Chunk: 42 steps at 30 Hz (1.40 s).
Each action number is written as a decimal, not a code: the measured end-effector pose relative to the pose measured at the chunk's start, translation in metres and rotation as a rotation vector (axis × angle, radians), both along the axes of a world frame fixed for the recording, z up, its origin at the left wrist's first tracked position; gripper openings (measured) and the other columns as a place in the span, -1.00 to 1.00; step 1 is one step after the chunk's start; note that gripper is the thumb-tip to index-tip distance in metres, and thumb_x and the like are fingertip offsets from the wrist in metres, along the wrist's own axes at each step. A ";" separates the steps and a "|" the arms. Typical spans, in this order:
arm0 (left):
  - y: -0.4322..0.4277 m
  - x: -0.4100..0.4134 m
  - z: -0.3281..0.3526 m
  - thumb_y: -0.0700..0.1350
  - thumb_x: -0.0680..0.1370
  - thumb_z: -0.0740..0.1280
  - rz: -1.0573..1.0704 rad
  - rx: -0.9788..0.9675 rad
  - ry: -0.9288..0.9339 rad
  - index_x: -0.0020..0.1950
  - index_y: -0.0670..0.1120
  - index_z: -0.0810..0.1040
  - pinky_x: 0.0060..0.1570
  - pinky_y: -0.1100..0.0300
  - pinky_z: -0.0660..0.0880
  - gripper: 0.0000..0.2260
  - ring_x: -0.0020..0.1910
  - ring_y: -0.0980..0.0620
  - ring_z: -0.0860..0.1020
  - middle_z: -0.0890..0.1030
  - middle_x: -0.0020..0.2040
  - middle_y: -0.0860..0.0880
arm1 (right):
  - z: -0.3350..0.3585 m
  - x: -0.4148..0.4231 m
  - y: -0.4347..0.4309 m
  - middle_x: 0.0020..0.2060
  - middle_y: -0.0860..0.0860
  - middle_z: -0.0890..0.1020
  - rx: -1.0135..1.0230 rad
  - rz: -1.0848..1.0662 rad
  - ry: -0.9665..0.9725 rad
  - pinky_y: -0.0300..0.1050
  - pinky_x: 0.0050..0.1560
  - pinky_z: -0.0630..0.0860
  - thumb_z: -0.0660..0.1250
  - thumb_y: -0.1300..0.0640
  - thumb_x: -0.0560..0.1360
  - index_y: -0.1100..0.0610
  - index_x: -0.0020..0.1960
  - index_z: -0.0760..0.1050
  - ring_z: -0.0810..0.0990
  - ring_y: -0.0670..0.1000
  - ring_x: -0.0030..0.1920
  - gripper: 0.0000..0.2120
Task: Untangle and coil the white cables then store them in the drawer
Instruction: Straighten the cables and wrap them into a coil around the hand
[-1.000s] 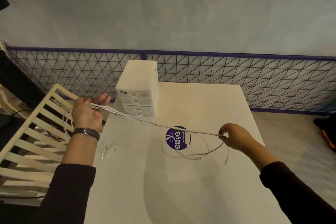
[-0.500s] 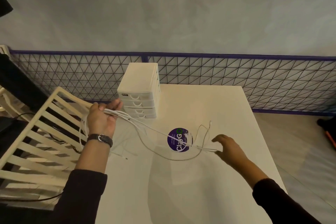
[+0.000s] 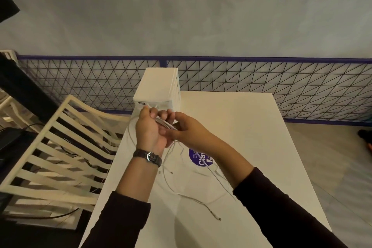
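Observation:
My left hand (image 3: 150, 129) grips a bundle of white cables (image 3: 167, 125) across its palm, above the table's left side. My right hand (image 3: 188, 131) has come up against it and pinches the same strands at the bundle. Loose cable ends (image 3: 193, 197) hang down and trail in loops over the white table (image 3: 251, 147), one plug end lying near the front. The white drawer unit (image 3: 159, 88) stands just behind my hands at the table's far left corner; its drawers look closed, the lower ones hidden by my fingers.
A round purple sticker (image 3: 198, 158) is on the table under my right forearm. A white slatted chair (image 3: 60, 153) stands close to the table's left edge. A wire mesh fence (image 3: 281, 86) runs along the wall behind the table.
My right hand has moved left from near the sticker to meet my left hand and taken hold of the bundle. My left hand shifted right, in front of the drawer unit.

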State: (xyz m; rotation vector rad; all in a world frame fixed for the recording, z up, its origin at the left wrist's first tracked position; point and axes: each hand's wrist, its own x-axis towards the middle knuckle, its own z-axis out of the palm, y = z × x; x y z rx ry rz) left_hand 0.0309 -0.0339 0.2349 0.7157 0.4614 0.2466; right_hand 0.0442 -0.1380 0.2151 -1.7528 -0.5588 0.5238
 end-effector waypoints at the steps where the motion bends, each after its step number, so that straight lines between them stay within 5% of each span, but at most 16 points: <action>1: 0.000 0.000 0.002 -0.03 0.65 0.04 -0.019 0.006 -0.003 -0.43 -0.08 0.20 -0.46 0.31 0.49 -0.56 -0.53 0.07 0.45 0.29 -0.62 0.02 | 0.000 0.002 -0.001 -0.38 0.04 0.60 0.033 0.008 0.061 -0.04 -0.15 0.53 0.36 0.08 0.49 0.11 0.09 0.44 0.57 0.01 -0.37 -0.78; 4: 0.012 0.003 0.005 -0.05 0.65 0.02 -0.061 0.005 -0.038 -0.42 -0.06 0.20 -0.60 0.38 0.30 -0.59 -0.59 0.11 0.34 0.22 -0.64 0.06 | 0.002 0.010 -0.016 -0.53 -0.09 0.35 0.044 0.115 0.167 -0.17 -0.40 0.25 0.30 0.12 0.53 0.15 -0.04 0.51 0.24 -0.05 -0.48 -0.90; 10: 0.040 0.020 0.009 -0.06 0.65 0.01 -0.115 -0.069 -0.069 -0.52 -0.06 0.28 -0.62 0.36 0.26 -0.49 -0.63 0.11 0.32 0.22 -0.64 0.05 | -0.004 0.032 -0.061 -0.50 -0.07 0.21 0.072 0.236 0.310 -0.15 -0.44 0.03 0.23 0.06 0.55 0.17 -0.13 0.53 0.07 -0.05 -0.46 -0.80; 16: 0.060 0.034 0.010 -0.06 0.64 0.00 -0.123 -0.011 -0.077 -0.60 -0.05 0.30 -0.61 0.36 0.24 -0.43 -0.62 0.13 0.30 0.21 -0.65 0.06 | -0.013 0.044 -0.094 -0.53 -0.10 0.21 0.080 0.219 0.454 -0.23 -0.48 0.06 0.19 0.09 0.55 0.17 -0.16 0.47 0.11 -0.11 -0.52 -0.80; 31: 0.097 0.045 0.019 -0.08 0.63 0.01 -0.035 0.153 -0.045 -0.48 -0.03 0.25 -0.59 0.34 0.21 -0.55 -0.60 0.14 0.27 0.23 -0.61 0.07 | -0.005 0.063 -0.143 -0.49 -0.06 0.20 -0.048 0.225 0.335 -0.21 -0.47 0.06 0.35 -0.09 0.44 0.13 -0.17 0.55 0.08 -0.05 -0.47 -0.73; 42: 0.110 0.042 -0.004 -0.03 0.64 0.01 -0.007 0.213 -0.016 -0.45 -0.03 0.26 -0.57 0.36 0.22 -0.56 -0.61 0.15 0.26 0.23 -0.60 0.08 | -0.024 0.068 -0.168 -0.55 -0.05 0.25 -0.185 -0.121 0.131 -0.18 -0.47 0.09 0.26 -0.10 0.46 0.20 -0.32 0.52 0.12 -0.02 -0.50 -0.62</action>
